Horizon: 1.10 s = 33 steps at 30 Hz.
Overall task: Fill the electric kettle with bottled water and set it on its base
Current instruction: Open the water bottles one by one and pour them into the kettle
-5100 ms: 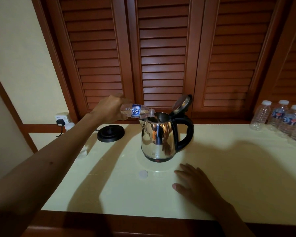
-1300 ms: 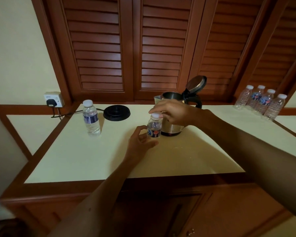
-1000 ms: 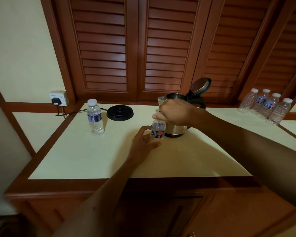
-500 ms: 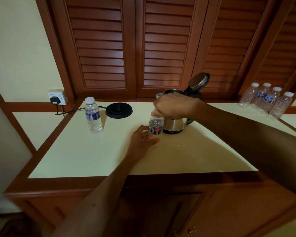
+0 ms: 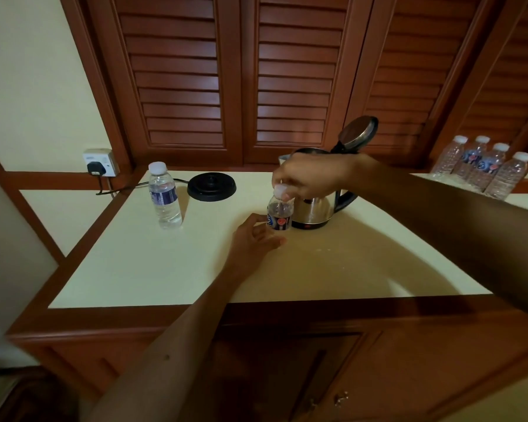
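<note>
Head view looks down on a cream-topped bench with a wooden edge, set against brown louvred doors. Near the middle of the bench stands a small water bottle with a dark label, upright and seemingly almost empty. The left hand grips its lower part, thumb and fingers curled round the label. The right hand comes in from the right above the bottle, its fingers pinching the white cap at the bottle's neck; whether the cap is screwed tight cannot be told. Just behind the bottle and partly hidden by the right hand stands the stainless steel electric kettle on the bench top, its lid tipped up and open, its black handle toward the right. The kettle's round black base lies apart from it to the left, near the back edge of the bench, with a cord running to a plug in the wall socket. Left of the base stands a full capped water bottle with a blue label. At the far right, four more bottles stand close together.
</note>
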### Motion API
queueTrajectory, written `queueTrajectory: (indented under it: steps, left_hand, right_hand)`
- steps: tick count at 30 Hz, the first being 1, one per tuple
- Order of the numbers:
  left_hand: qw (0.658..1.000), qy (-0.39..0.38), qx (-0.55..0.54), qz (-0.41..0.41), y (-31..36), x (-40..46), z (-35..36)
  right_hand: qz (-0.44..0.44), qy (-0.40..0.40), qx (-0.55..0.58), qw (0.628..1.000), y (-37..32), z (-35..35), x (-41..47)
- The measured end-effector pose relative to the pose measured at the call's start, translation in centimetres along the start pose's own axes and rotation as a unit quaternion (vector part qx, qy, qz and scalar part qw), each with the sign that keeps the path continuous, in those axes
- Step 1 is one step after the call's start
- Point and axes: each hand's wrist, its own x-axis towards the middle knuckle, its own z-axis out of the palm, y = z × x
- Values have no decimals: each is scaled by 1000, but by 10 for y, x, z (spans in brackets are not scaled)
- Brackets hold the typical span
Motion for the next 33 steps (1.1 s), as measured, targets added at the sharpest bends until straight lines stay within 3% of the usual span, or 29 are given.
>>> queueTrajectory:
  steps: [8,11,14,20,23,27,30,33]
  left_hand:
    - [1000,3,29,-6,-5,4,-2]
    - [998,11,60,-8,-2,2,-1]
    - [997,13,70,-9,1,0,2]
    - [988,-18,152,-9,-5,4,2]
    - [968,-39,248,22,-7,2,5]
    - [907,-92,403,82,-12,6,11]
    - [871,-127,462,110,-11,16,28]
    - [824,-201,488,208,-1,28,64]
  right_hand:
    - [81,77,-37,993,-3,27,11]
    - [111,132,70,983,-8,39,4]
    - [139,224,250,932,-11,64,-8]
    - [186,286,436,832,-27,109,-15]
    - [204,314,449,811,-23,114,-22]
    - [246,337,381,825,-3,123,-46]
    - [288,352,351,819,21,133,-77]
    - [335,375,298,811,54,144,-112]
